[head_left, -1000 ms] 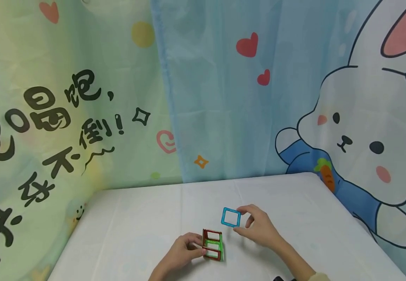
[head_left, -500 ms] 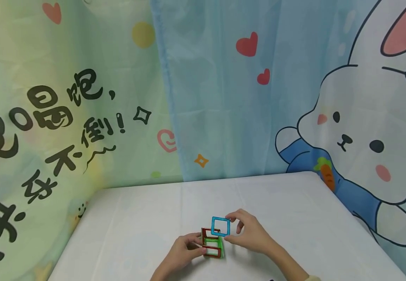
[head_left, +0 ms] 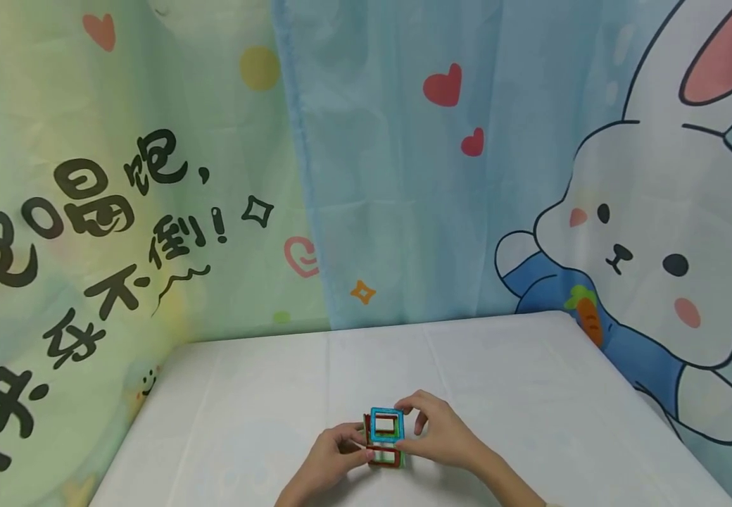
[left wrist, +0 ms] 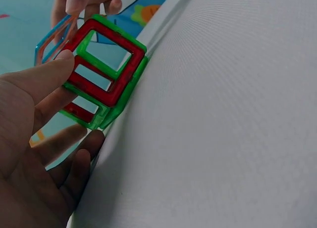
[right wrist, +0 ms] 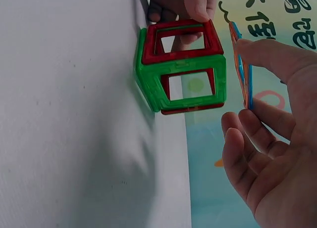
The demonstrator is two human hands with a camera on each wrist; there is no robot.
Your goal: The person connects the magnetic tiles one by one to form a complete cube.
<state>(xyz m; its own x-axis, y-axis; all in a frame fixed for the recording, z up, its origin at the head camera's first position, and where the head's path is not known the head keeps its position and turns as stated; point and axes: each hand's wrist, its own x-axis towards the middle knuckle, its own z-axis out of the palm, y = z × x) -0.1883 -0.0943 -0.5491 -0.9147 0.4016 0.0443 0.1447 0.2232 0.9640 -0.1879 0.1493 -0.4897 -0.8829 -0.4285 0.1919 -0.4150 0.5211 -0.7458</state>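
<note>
A small box of red and green square magnetic tiles [head_left: 383, 449] stands on the white table. My left hand [head_left: 334, 454] grips it from the left, with the thumb on a red tile [left wrist: 132, 72] in the left wrist view. Between thumb and fingers, my right hand [head_left: 438, 431] pinches a blue square magnetic tile [head_left: 387, 410] by its right side. From the head the blue tile overlaps the box's upper part. The right wrist view shows a narrow gap between the blue tile [right wrist: 250, 84] and the box's green tile [right wrist: 193, 65].
A white cloth [head_left: 264, 394] covers the table. Behind it hangs a printed curtain [head_left: 391, 225] with hearts, lettering and a large rabbit [head_left: 645, 211] at the right.
My right hand has brought the blue tile left and toward me, from beside the box to over it. My left hand keeps its grip on the box, nearly still.
</note>
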